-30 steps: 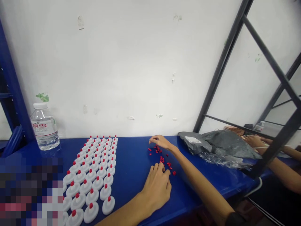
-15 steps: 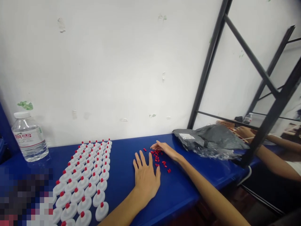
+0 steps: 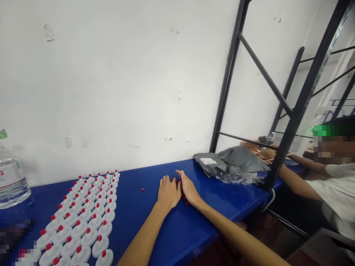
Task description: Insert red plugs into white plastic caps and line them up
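My left hand (image 3: 168, 193) lies low on the blue table with its fingers stretched out, palm down. Facing it, my right hand (image 3: 190, 190) stands on its edge, fingers extended, open. Small red caps (image 3: 184, 198) are gathered between the two hands and partly hidden by them. One loose red cap (image 3: 143, 189) sits apart, left of my left hand. Farther left stand rows of white round pieces (image 3: 94, 221), each topped with a red tip.
A grey plastic bag (image 3: 235, 162) lies at the back right beside a black metal frame (image 3: 288, 140). At the left edge stands a water bottle (image 3: 12, 181). Beyond the frame, another person in a white shirt (image 3: 330, 188) has their arms on the table.
My hands have come together around the red caps, which now sit closer together. A single cap now lies to the left. The view has turned rightward, showing more of the other person.
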Tool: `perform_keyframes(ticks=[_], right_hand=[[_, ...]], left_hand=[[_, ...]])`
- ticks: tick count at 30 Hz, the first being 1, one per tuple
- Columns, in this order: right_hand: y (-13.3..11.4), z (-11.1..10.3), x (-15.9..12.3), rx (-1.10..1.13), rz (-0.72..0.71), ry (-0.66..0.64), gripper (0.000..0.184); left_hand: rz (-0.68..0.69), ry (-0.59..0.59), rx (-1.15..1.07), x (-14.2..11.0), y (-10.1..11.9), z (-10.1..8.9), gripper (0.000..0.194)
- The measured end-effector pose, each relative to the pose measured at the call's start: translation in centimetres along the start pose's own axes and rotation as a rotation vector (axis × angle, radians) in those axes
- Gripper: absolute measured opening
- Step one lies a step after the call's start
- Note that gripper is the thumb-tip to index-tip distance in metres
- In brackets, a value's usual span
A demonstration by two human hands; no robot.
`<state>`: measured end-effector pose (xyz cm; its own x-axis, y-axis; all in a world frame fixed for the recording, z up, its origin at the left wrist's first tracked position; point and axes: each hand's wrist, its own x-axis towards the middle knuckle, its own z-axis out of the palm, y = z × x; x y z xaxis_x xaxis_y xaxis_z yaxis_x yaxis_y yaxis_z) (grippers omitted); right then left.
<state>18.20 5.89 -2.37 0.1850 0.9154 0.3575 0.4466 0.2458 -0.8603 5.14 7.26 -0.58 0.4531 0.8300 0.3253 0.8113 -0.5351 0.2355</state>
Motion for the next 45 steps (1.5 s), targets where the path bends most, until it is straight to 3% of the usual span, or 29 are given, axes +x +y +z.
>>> perform_keyframes(ticks=[4, 6, 8, 11, 13, 18, 24, 27, 29, 33, 36, 40, 45], right_hand=[[1.3, -0.1, 0.6, 0.103, 0.053, 0.08, 0.075], [1.9, -0.2, 0.9, 0.136, 0.093, 0.093, 0.076], [1.9, -0.2, 0.9, 0.14, 0.105, 0.078, 0.077], [0.9, -0.4, 0.4, 0.099, 0.123, 0.034, 0.082], [-0.1, -0.3, 0.0, 0.032, 0.13, 0.003, 0.083], [-1.6, 0.1, -0.6, -0.073, 0.068, -0.091, 0.082], [-0.4, -0.3, -0.1, 0.096, 0.132, -0.047, 0.081], [0.1, -1.0, 0.8, 0.184, 0.141, 0.013, 0.08], [0.1, -1.3, 1.6, 0.105, 0.075, 0.023, 0.078], [-0.1, -1.4, 3.2, -0.098, -0.036, -0.121, 0.073], [0.0, -1.3, 3.8, -0.071, -0.052, -0.177, 0.073], [0.4, -2.0, 4.0, -0.071, -0.009, -0.01, 0.077], [0.4, -2.8, 3.9, -0.113, 0.012, 0.126, 0.077]], left_hand=[[0.023, 0.089, -0.058, -0.5, 0.5, -0.9, 0.054], [-0.093, 0.185, -0.006, -0.1, 0.0, -1.5, 0.053], [-0.304, 0.253, 0.077, 0.3, -1.0, -1.8, 0.055], [-0.579, 0.145, 0.144, 0.6, -2.6, -1.6, 0.066], [-0.603, 0.048, 0.167, 0.3, -2.9, -1.1, 0.071], [-0.389, 0.032, 0.102, -0.4, -1.3, -0.4, 0.067], [-0.069, -0.084, -0.037, -0.5, -0.8, -0.3, 0.074], [-0.006, -0.115, -0.062, -0.2, -1.0, -0.1, 0.078], [0.015, -0.131, -0.074, 0.1, -1.0, 0.0, 0.081], [0.017, -0.148, -0.089, 0.9, -0.8, 0.1, 0.086], [0.071, -0.15, -0.092, 1.1, -0.8, 0.0, 0.083], [0.183, -0.186, -0.12, 0.6, -1.0, -0.4, 0.078], [0.195, -0.246, -0.172, -0.5, -0.7, -1.2, 0.095]])
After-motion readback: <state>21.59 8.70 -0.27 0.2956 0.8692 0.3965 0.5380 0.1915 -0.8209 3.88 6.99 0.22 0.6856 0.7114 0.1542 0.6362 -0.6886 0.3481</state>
